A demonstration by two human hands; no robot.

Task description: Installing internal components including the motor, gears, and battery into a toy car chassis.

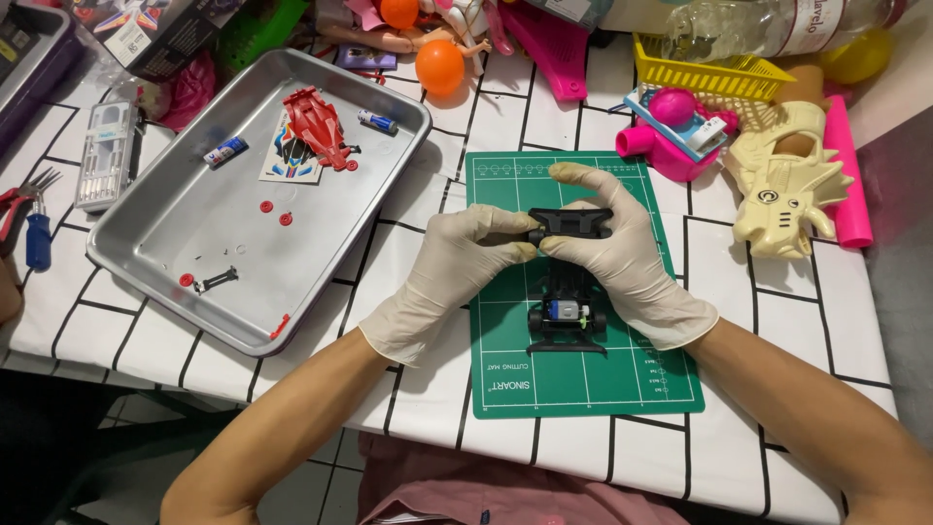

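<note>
**Toy racer chassis in hand on the mat, shell and small parts lying in the tray**

Progress, as judged from the layout: the model car is lying in pieces. The red body shell (316, 126) is sitting off the car in the metal tray (160, 258), on top of a white decal sheet (290, 156), with two small batteries (225, 151) (376, 121), loose red wheel-like discs (275, 213) and a black bracket (215, 281) spread around it. The black chassis (567, 297) is resting on the green cutting mat (583, 384), near the middle of the table, its small motor showing at the near end. Shell, batteries and small parts are not yet on the chassis.

Hands: both are gloved in pale latex. The left hand (452, 272) is pinching the far end of the chassis from the left; the right hand (622, 258) is gripping the same end from the right, fingers curled over the black end piece.

Packages, labels and signs, left to right:
- Far left: a clear, flat rectangular tool case (105, 156), lying beside red-handled pliers (21, 204).
- Far left corner: a dark printed carton (160, 34), tilted.
- Near edge of the mat: a white printed mark, sideways.
- Far right: a small blue-and-white card packet (671, 122) leaning on a pink toy.
- Far right corner: a clear plastic bottle (768, 29) with a white label, lying on its side over a yellow basket (714, 73).
</note>
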